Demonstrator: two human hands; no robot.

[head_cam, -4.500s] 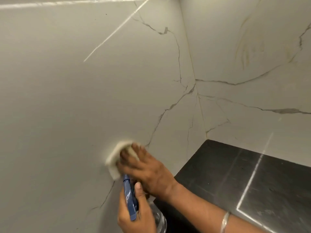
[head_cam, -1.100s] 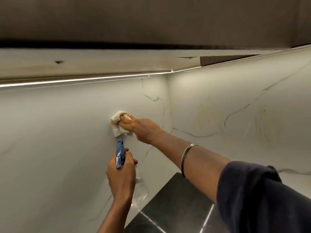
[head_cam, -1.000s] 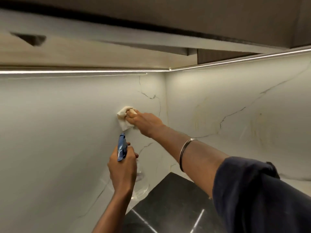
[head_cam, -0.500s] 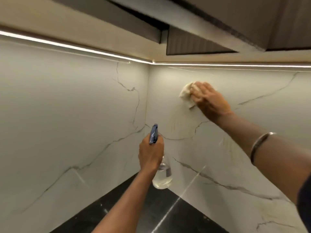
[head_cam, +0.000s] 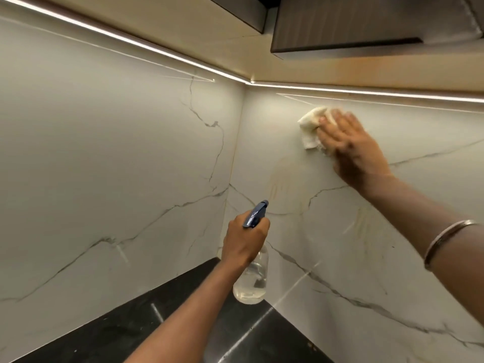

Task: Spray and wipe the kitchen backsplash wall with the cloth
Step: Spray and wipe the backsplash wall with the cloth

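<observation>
On the left we see the veined backsplash wall [head_cam: 104,153] meeting the dark countertop [head_cam: 117,331], whose near edge is cut off. At centre our left hand [head_cam: 243,239] curls its fingers round the neck of the spray bottle [head_cam: 252,281]. The trigger is hidden behind the hand, and only the blue nozzle [head_cam: 258,209] pokes out. Farther right, just under the light strip [head_cam: 366,90], our blurred right hand [head_cam: 351,150] presses the cloth [head_cam: 309,127] against the wall with straight fingers, covering part of it. A bangle [head_cam: 445,239] rings that forearm.

Right hand [head_cam: 351,150], cloth [head_cam: 310,127] against backsplash [head_cam: 366,226]
</observation>
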